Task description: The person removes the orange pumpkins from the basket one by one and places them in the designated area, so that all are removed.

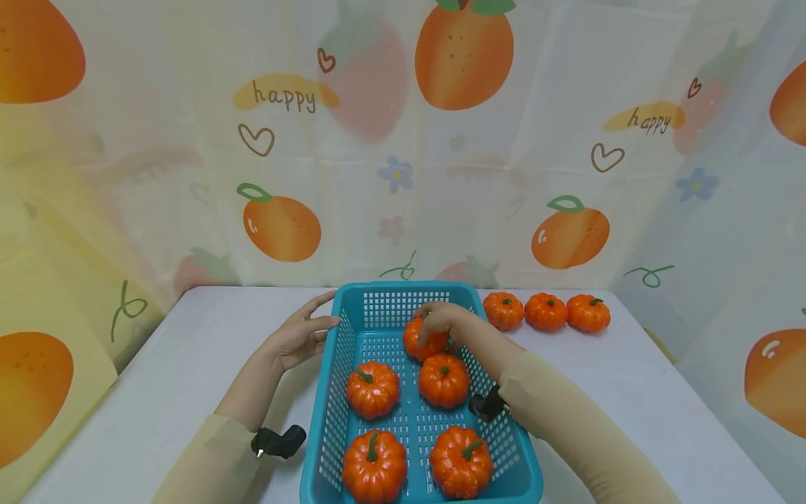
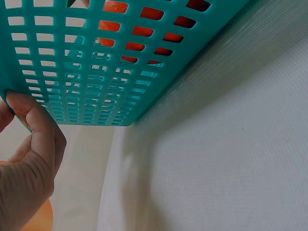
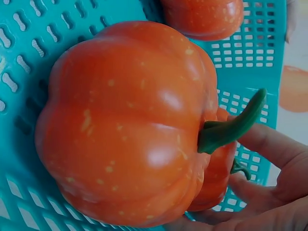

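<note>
From where I stand, the right hand (image 1: 450, 320) is the one to watch. Its fingers are curled round the far pumpkin (image 1: 415, 346), which sits in the far right part of the blue-green basket (image 1: 403, 286); whether it bears on the basket floor, I can't tell. Its skin looks glossy, so a grip only on the rounded top could slip, and it might roll inward.

Just in front of it, seemingly touching, is the middle right pumpkin (image 1: 444, 386). A sideways shove could knock that one towards the middle left pumpkin (image 1: 373, 393). The front left pumpkin (image 1: 375, 470) and front right pumpkin (image 1: 462, 465) lie further off, less exposed, I'd say.

The right forearm reaches over the basket's right wall, and the black wrist camera (image 1: 486, 404) hangs close by it; a low pull back might snag there and drag the basket. The left hand (image 1: 292, 341) has its fingers loosely spread against the left rim; how firmly they press, I can't tell. If weakly, the basket could slide on the bench (image 1: 630, 392) and bump the row of three pumpkins (image 1: 546, 313) beyond its far right corner.
</note>
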`<state>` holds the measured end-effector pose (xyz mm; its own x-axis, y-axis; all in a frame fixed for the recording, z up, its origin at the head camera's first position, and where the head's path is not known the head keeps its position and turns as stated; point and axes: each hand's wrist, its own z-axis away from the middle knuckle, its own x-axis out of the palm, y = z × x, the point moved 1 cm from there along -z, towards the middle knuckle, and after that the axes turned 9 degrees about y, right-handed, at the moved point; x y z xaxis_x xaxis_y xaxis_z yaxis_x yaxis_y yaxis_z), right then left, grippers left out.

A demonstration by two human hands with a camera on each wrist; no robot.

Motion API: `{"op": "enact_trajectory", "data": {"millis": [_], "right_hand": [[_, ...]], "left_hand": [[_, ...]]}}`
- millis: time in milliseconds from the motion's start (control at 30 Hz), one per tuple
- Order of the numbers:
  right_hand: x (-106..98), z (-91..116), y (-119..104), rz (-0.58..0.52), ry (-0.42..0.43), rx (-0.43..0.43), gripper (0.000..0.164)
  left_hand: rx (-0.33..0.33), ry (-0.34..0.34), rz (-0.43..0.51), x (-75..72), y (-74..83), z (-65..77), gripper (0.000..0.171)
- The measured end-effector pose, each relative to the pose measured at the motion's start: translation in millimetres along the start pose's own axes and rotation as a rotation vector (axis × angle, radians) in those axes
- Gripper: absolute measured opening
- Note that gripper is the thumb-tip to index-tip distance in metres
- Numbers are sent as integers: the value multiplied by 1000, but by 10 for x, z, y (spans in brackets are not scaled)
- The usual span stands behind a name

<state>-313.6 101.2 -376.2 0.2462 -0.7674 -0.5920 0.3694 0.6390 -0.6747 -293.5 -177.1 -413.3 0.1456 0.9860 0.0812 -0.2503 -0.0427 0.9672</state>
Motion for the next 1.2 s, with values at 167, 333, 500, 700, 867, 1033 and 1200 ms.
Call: {"op": "enact_trajectory", "data": {"millis": [167, 333, 500, 700, 867, 1033, 1200], "right_hand": [[-28, 34, -13, -30, 6, -13, 67], [-47, 44, -18, -47, 21, -28, 68], [-92, 80, -54, -69, 9, -65, 70], [-223, 181, -139, -161, -48, -99, 77], [-352, 184, -191, -249, -108, -121, 84], [-494, 177, -221, -271, -106, -177, 82], [-645, 198, -252, -285, -94, -210, 81]], "left_hand": [[-1, -4, 7, 7, 5, 0, 77], [-6, -7, 9, 9, 5, 0, 78], [-3, -14, 11, 11, 8, -5, 77], [-5, -11, 7, 13, 5, -4, 78], [-3, -15, 11, 10, 7, -4, 76], [0, -13, 1, 1, -2, -6, 77], [5, -15, -4, -3, 4, -11, 77]]}}
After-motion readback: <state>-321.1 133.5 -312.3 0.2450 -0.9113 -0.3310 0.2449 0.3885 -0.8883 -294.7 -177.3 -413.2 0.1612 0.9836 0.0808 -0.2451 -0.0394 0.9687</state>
